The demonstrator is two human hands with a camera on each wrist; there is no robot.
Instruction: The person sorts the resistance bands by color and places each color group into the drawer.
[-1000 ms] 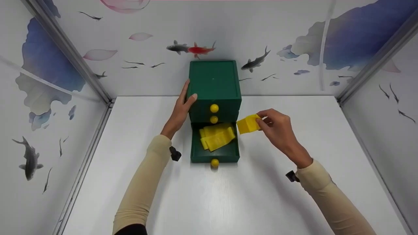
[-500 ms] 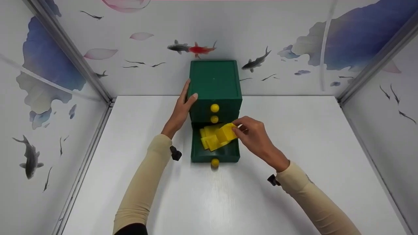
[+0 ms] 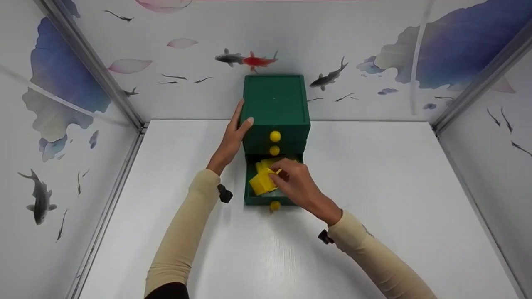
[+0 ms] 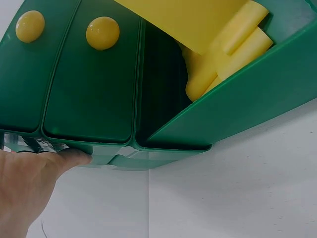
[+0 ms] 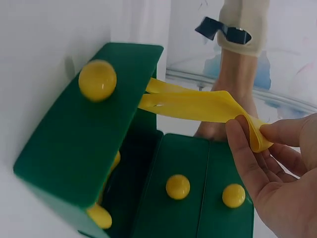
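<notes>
A green drawer cabinet stands against the back wall, its bottom drawer pulled out. My left hand rests on the cabinet's left side, fingers straight, thumb near the front edge. Over the drawer, my right hand pinches a folded flat yellow elastic band between thumb and fingers. The right wrist view shows the band hanging as a loop from those fingertips. More yellow bands lie folded inside the drawer, partly hidden by the right hand in the head view.
Round yellow knobs stick out from the drawer fronts. The upper two drawers are closed. A white table extends around the cabinet, bounded by white walls printed with fish.
My right hand has carried the yellow band leftward, from beside the cabinet to over the open drawer. My left hand has stayed on the cabinet's side.
</notes>
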